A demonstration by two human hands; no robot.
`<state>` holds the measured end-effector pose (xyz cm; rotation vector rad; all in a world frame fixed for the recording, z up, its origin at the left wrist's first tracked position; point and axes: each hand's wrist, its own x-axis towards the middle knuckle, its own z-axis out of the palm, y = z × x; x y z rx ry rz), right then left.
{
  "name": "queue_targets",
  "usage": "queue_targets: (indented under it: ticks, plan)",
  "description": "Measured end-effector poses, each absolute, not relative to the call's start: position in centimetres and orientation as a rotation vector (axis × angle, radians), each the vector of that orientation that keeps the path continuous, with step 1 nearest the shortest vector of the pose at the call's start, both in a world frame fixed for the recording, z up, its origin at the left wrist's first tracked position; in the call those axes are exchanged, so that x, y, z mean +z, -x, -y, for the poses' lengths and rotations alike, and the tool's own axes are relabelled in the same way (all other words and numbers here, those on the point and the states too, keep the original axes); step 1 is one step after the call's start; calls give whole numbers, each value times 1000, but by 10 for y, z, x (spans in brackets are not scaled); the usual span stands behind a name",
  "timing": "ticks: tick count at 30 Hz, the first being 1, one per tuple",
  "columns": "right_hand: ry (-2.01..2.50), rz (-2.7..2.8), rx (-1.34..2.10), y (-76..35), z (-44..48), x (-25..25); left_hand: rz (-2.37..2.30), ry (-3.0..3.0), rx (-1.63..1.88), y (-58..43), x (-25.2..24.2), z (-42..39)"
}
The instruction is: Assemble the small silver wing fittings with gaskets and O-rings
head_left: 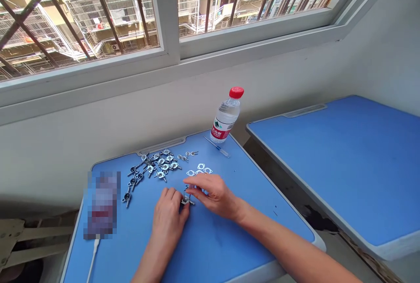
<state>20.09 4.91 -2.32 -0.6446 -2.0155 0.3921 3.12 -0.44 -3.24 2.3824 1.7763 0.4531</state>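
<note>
On the blue desk, my left hand (169, 211) is closed on a small metal part with an oval flange (185, 200), holding it down against the desk top. Just above that part is my right hand (210, 193), thumb and forefinger pinched together. Whatever is between those fingertips is too small to make out. Behind my right hand lie several flat oval metal plates (201, 166) with holes, partly covered by the hand. Further left is a loose cluster of similar small metal parts (160, 161), a few of them with black round centres (132, 181).
A water bottle with a red cap (226, 114) stands at the back right corner, a thin blue-handled tool (217, 147) lying before it. At left lies a blurred-out object (102, 206) with a white cable (93, 257). A second blue desk (344, 156) stands right, across a gap.
</note>
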Motion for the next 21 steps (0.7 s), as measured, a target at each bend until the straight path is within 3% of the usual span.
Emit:
queue_targets:
  ticks: [6,13,21]
  plan:
    - [582,2086,514,-205,-49,-19,-1784,-2386,455,-31,-32,4]
    - [838,2029,991,-214,-53,-8,-1826,-2435,428,-31,-31,5]
    - [920,2073,982,-210,-54,-16,-1857,-2322,219,-26,-13,6]
